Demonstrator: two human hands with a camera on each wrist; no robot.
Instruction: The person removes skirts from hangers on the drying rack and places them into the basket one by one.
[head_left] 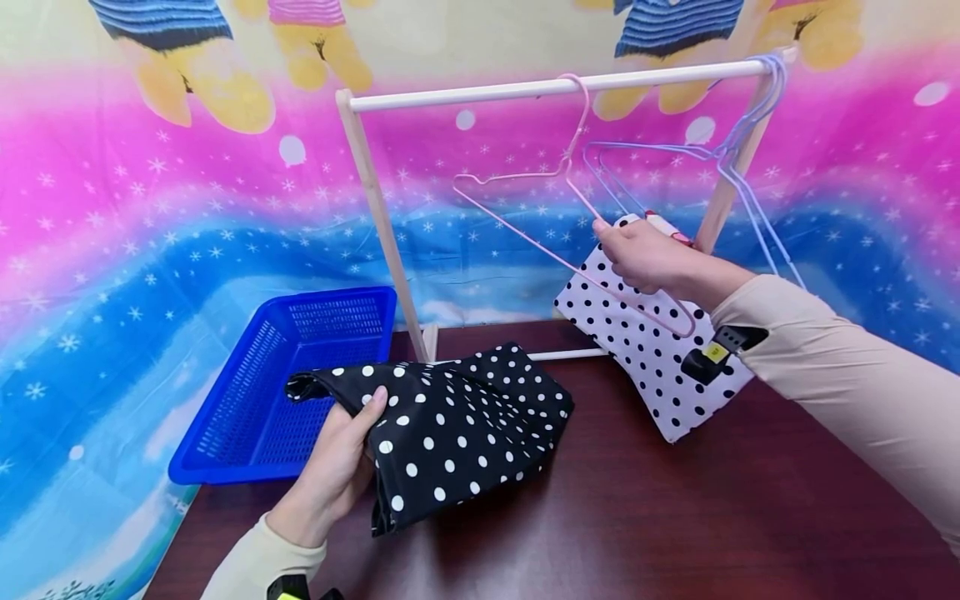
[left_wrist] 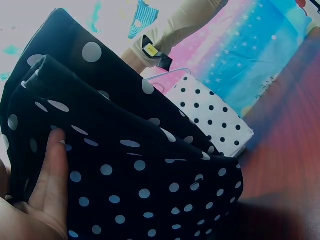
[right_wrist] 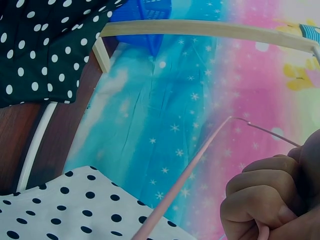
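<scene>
A folded black cloth with white dots [head_left: 465, 425] is held in my left hand [head_left: 341, 454], thumb on top and fingers beneath, above the table. In the left wrist view the black cloth [left_wrist: 145, 195] fills most of the picture. My right hand [head_left: 652, 258] grips a pink clothes hanger [head_left: 517, 237] by its right shoulder; the hanger's hook lies over the rack's top bar. Curled fingers of the right hand [right_wrist: 265, 195] show round the pink wire in the right wrist view. Behind that hand hangs a white cloth with black dots [head_left: 645, 358].
A white-barred clothes rack [head_left: 465, 98] with wooden posts stands on the dark red table [head_left: 600, 517]. Lilac hangers [head_left: 738, 154] hang at its right end. Left of the rack sits a blue plastic basket [head_left: 225, 417]. A printed backdrop [head_left: 210, 183] covers the wall.
</scene>
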